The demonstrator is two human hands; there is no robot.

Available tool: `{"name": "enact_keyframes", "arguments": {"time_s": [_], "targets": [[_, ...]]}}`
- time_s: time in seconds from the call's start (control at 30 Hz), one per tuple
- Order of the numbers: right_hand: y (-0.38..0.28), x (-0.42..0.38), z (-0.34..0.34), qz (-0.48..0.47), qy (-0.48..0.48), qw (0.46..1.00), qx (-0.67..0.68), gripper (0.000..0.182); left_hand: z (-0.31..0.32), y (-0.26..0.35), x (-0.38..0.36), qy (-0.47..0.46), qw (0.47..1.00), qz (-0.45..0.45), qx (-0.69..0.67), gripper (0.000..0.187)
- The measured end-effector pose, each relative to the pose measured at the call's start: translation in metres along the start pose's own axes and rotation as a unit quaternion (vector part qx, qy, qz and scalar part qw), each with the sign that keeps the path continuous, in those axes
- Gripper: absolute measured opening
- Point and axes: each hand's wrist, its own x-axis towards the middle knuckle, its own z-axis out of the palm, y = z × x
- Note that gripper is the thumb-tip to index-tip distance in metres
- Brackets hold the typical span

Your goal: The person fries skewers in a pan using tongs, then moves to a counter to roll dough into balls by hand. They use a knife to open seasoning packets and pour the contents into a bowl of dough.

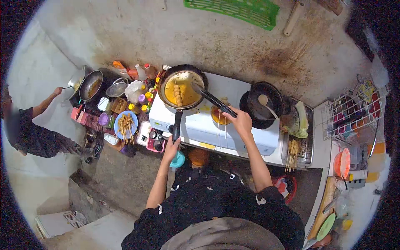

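My left hand (171,149) is closed around the black handle of a frying pan (201,74), which sits at the left end of the white stove (233,88). In the pan, a skewer of round balls (178,95) lies in yellow-orange liquid. My right hand (240,122) grips a black-handled spatula (214,100), its head inside the pan at the right side. Below that handle stands a small bowl of orange liquid (219,119) with skewer sticks poking out, partly covered by my hand. Further right is a dark wok (251,104) with a ladle (266,104) in it.
A blue plate of skewers (120,131) stands left among bottles and containers. More skewers (293,151) lie right of the stove, near a white wire rack (348,112). At far left, another person (37,131) holds a pan. A green basket (237,10) hangs on the wall.
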Motion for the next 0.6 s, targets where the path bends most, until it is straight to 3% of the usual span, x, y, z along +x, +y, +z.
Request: {"name": "enact_keyframes", "arguments": {"time_s": [0.27, 0.37, 0.47, 0.53, 0.6], "targets": [[-0.032, 0.025, 0.012, 0.005, 0.001, 1.000, 0.020, 0.044, -0.009, 0.004, 0.001, -0.054, 0.994, 0.078, 0.054, 0.033], [-0.052, 0.061, 0.033, -0.072, -0.014, 0.997, -0.020, 0.052, -0.014, -0.026, 0.019, -0.107, 0.993, 0.043, -0.012, 0.037], [-0.067, 0.103, 0.072, -0.116, -0.004, 0.988, -0.102, 0.049, -0.018, -0.006, 0.010, -0.132, 0.989, 0.071, 0.014, 0.039], [-0.089, 0.117, 0.079, -0.125, 0.012, 0.983, -0.137, 0.047, -0.027, -0.017, 0.020, -0.219, 0.975, 0.031, -0.007, 0.042], [-0.105, 0.124, 0.085, -0.133, 0.028, 0.975, -0.176, 0.045, -0.032, -0.017, 0.020, -0.242, 0.969, 0.043, -0.020, 0.043]]}}
